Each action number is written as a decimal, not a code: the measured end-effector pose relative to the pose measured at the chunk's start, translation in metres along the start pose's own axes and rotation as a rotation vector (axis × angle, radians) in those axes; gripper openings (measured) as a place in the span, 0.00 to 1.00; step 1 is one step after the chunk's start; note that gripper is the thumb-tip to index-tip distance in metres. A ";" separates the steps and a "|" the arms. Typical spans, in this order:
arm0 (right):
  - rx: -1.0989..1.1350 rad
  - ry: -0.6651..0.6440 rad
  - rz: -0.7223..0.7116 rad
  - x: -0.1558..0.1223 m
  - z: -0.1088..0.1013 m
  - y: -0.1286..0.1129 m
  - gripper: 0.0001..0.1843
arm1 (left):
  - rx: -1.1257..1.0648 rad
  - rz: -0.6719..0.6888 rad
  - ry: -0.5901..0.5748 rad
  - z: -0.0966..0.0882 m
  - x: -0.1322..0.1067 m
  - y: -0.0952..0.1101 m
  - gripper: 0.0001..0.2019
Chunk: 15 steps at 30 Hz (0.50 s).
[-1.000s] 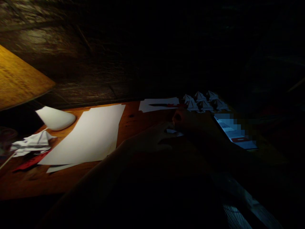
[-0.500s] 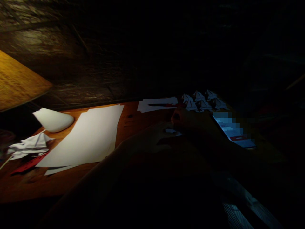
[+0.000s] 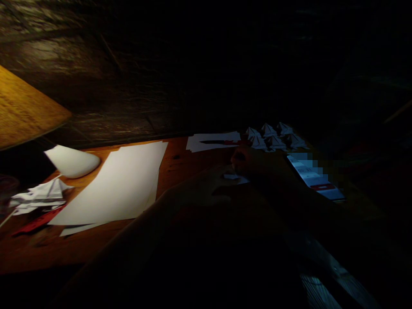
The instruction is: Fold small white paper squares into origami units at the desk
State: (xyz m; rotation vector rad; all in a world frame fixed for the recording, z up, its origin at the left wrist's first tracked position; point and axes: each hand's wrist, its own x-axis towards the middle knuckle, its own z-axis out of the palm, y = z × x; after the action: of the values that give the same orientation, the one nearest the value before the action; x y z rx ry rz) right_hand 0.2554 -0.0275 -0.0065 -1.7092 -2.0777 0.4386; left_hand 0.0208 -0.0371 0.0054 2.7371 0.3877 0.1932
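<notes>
In the middle of the dim table, my left hand [image 3: 212, 185] has its thumb and fingers around a small white piece of paper [image 3: 237, 177]. My right hand [image 3: 242, 159] is just beyond it, fingers curled in a pinch at the paper's far edge. Deep shadow hides most of the right fingers and how the paper is folded. Behind my hands, several small folded paper figures [image 3: 273, 141] stand in two rows. Beside them lie cut white sheets [image 3: 193, 142] with a dark, pointed, knife-like shape across them.
Large white sheets [image 3: 128, 180] are stacked on the wooden table [image 3: 174, 159] to the left. A lamp with a yellow-brown shade [image 3: 25, 109] and white base [image 3: 72, 162] stands there. Crumpled paper [image 3: 45, 195] and a red strip [image 3: 37, 222] lie near it. A lit phone [image 3: 313, 176] lies right.
My right fingers have shifted slightly at the paper, and a bit more of its right end shows. My left hand stays almost in place.
</notes>
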 end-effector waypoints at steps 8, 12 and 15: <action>-0.061 0.000 -0.014 -0.001 0.002 0.000 0.09 | 0.007 0.007 0.007 0.001 -0.001 -0.001 0.30; -0.075 0.030 -0.011 -0.002 0.003 -0.004 0.07 | 0.023 -0.003 -0.006 -0.001 -0.001 0.001 0.30; -0.088 0.017 -0.001 -0.002 0.002 -0.008 0.08 | -0.015 -0.009 -0.020 -0.005 0.000 0.005 0.29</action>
State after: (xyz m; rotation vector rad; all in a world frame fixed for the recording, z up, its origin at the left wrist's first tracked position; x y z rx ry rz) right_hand 0.2483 -0.0312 -0.0048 -1.7552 -2.1142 0.3360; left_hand 0.0215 -0.0396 0.0115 2.7203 0.3910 0.1659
